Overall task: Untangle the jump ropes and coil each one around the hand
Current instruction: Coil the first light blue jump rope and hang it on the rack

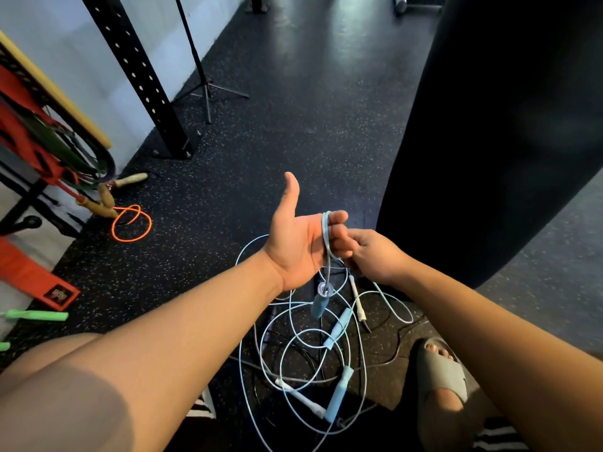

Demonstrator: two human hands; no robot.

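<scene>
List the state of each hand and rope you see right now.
Left hand: open, palm up, thumb raised.
Light blue rope: looped round left hand, rest trailing down.
Right hand: pinching that rope.
Blue handle: dangling below left hand.
Floor ropes: tangled.
Orange rope: loose loop on floor.

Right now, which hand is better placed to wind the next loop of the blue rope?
Right. The right hand pinches the blue rope beside the left hand, which is held open as the spool, a loop already over its fingers.
</scene>
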